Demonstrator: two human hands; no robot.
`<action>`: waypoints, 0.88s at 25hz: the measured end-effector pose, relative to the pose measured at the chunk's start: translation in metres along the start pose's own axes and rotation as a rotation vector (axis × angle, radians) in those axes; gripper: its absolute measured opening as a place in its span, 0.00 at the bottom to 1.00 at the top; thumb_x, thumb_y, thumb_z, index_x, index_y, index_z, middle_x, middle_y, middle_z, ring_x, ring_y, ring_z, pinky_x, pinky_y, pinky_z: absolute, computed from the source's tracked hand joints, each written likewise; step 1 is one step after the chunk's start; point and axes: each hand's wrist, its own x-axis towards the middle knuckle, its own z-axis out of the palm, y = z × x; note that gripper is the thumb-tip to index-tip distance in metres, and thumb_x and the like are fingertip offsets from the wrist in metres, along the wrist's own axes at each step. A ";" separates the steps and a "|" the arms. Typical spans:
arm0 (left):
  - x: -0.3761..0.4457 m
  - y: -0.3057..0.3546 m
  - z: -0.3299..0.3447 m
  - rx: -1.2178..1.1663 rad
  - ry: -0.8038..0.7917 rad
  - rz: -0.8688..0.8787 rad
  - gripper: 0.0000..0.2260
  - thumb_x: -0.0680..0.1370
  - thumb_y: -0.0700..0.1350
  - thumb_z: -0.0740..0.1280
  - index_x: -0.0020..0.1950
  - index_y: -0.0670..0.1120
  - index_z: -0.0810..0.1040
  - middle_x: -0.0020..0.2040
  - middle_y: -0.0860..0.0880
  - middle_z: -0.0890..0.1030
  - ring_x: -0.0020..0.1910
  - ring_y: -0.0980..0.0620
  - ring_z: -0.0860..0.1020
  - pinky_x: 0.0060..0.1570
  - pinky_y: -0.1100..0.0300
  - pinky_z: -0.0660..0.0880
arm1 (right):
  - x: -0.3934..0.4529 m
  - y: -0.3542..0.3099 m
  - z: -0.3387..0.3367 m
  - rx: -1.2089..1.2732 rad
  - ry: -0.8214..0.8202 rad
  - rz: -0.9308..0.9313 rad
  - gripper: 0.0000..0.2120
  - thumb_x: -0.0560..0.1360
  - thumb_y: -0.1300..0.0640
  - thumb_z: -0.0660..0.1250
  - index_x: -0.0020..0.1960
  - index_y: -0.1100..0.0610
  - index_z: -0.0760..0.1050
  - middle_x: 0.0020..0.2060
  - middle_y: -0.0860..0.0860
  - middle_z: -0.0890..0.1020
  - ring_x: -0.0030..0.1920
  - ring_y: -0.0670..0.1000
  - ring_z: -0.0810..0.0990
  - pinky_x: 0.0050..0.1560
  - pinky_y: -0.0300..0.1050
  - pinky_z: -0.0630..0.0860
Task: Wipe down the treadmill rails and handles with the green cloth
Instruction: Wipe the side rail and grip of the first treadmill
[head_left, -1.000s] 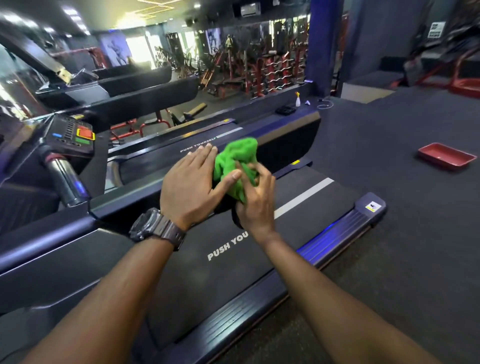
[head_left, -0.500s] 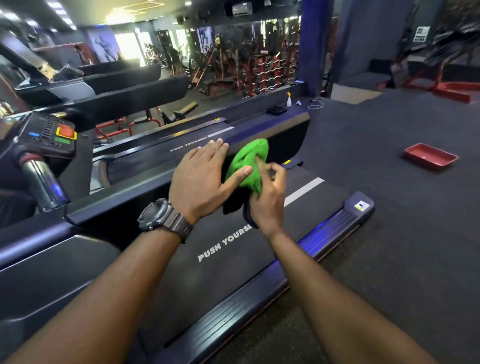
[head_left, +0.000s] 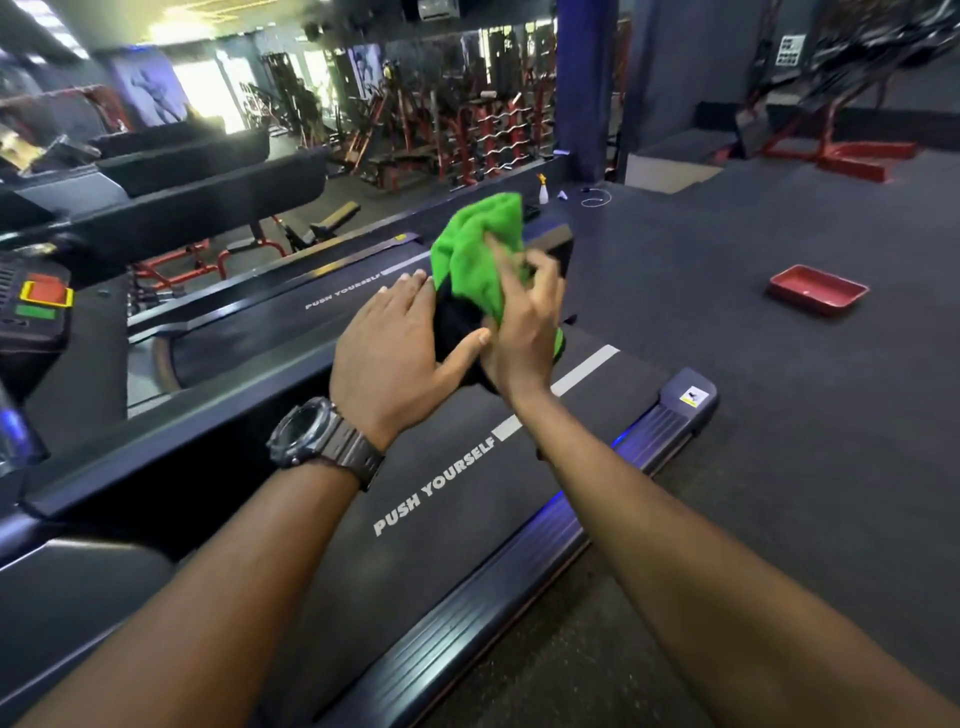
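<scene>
The green cloth is bunched up over the far end of the black treadmill rail, which runs from lower left to centre. My right hand grips the cloth with curled fingers, and the cloth sticks up above it. My left hand, with a watch on the wrist, lies flat on the rail just left of the cloth. Its fingers are straight and its thumb reaches toward my right hand. Below the hands are the belt, printed "PUSH YOURSELF", and the near side rail.
A red tray lies on the dark floor to the right. A small spray bottle stands on the floor beyond the rail's end. The treadmill console is at the left edge. A mirror behind shows weight racks.
Both hands and the cloth have slid along the rail toward its far end. The cloth now stands up higher above my right hand.
</scene>
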 end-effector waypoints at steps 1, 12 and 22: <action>0.004 0.003 0.003 -0.005 0.008 -0.014 0.37 0.77 0.70 0.53 0.73 0.42 0.70 0.72 0.42 0.73 0.72 0.46 0.69 0.73 0.52 0.62 | -0.016 0.015 -0.002 -0.033 -0.080 -0.159 0.31 0.69 0.69 0.64 0.70 0.53 0.73 0.56 0.59 0.73 0.55 0.60 0.73 0.59 0.51 0.73; 0.021 0.034 0.020 0.021 0.134 -0.135 0.34 0.78 0.69 0.54 0.67 0.42 0.75 0.68 0.44 0.77 0.69 0.46 0.73 0.69 0.52 0.66 | -0.001 0.064 -0.027 -0.061 -0.165 -0.220 0.33 0.65 0.69 0.63 0.69 0.54 0.73 0.57 0.59 0.73 0.54 0.60 0.72 0.55 0.55 0.74; 0.020 0.043 0.036 0.053 0.263 -0.222 0.31 0.81 0.66 0.54 0.66 0.42 0.76 0.67 0.45 0.78 0.69 0.47 0.73 0.69 0.51 0.66 | 0.073 0.074 -0.033 -0.025 -0.337 -0.545 0.31 0.62 0.57 0.61 0.65 0.52 0.77 0.61 0.49 0.80 0.63 0.57 0.74 0.67 0.55 0.66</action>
